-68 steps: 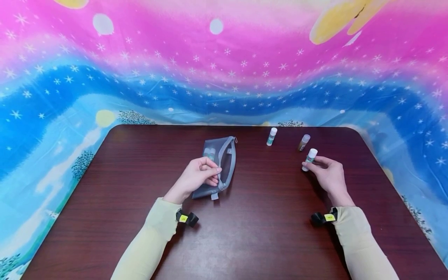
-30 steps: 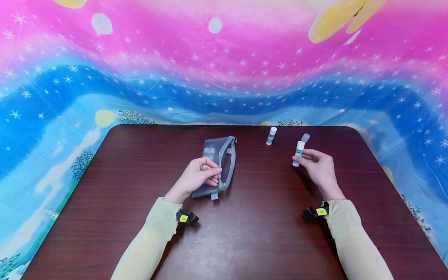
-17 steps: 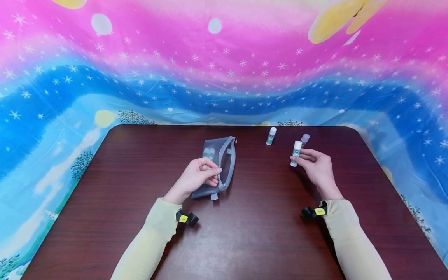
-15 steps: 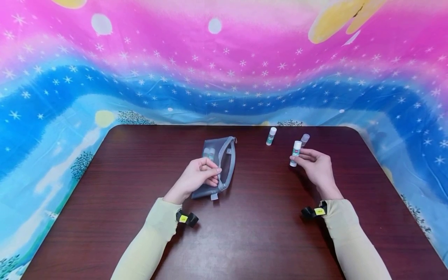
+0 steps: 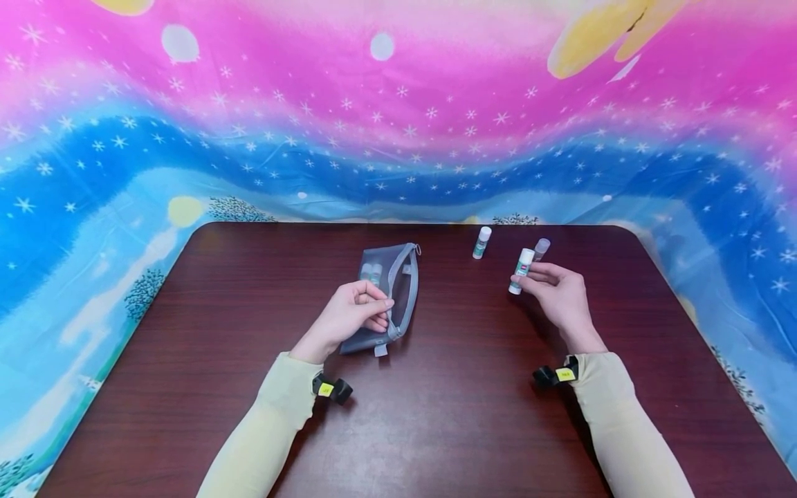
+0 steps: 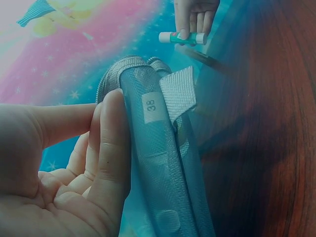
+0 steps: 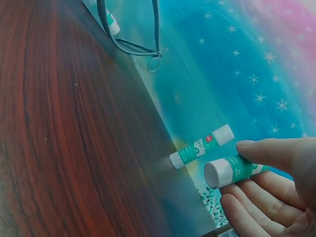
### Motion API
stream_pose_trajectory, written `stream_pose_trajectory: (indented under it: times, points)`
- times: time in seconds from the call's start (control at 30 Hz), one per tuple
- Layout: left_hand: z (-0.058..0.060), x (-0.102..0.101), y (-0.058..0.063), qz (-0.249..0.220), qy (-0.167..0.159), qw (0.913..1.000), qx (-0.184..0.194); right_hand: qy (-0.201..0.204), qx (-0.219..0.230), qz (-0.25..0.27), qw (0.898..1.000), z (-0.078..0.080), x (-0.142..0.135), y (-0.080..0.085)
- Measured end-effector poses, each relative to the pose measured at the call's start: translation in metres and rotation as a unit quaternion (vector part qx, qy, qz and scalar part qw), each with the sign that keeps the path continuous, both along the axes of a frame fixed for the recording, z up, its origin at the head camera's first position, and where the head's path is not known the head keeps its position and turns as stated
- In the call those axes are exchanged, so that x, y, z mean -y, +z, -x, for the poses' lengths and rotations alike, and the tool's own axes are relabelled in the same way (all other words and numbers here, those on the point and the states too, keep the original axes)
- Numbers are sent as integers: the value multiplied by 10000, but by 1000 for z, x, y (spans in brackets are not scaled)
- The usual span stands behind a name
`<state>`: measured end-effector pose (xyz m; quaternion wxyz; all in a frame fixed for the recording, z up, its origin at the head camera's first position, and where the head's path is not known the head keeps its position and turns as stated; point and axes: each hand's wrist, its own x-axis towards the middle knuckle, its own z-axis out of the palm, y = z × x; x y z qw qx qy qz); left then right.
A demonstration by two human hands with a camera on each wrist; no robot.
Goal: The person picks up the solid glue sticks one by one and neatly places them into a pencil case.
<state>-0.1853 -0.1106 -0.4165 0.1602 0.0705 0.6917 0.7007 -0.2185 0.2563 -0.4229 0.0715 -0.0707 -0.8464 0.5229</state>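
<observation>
My left hand (image 5: 358,311) pinches the near rim of a grey mesh zip pouch (image 5: 385,256) between thumb and fingers, and the pouch mouth gapes toward the right. Two glue sticks (image 5: 371,272) show through the mesh inside it. To the right, my right hand (image 5: 563,301) grips a white-capped glue stick (image 5: 521,271) with a green label, raised over the table and slightly tilted. In the right wrist view, thumb and fingers hold this glue stick (image 7: 237,170) around its middle. The left wrist view shows the pouch (image 6: 153,143) upright, with a "38" tag on it.
Another white-capped glue stick (image 5: 482,243) stands upright near the back edge of the brown table (image 5: 398,415). Behind my right hand stands a tube with a translucent cap (image 5: 542,246), partly hidden by the held glue stick. A patterned cloth (image 5: 398,159) hangs around the table.
My right hand has carried its glue stick leftward, past the translucent-capped tube, moving only slightly in the last half second. My left hand and the pouch have stayed in place.
</observation>
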Motion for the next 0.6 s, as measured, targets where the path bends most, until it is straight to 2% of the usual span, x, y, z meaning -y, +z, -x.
stream_pose_trajectory:
  times: [0.6]
  points:
    - [0,-1,1,-22,9,10000,5,95,-111,-2,9999,-2,13,7]
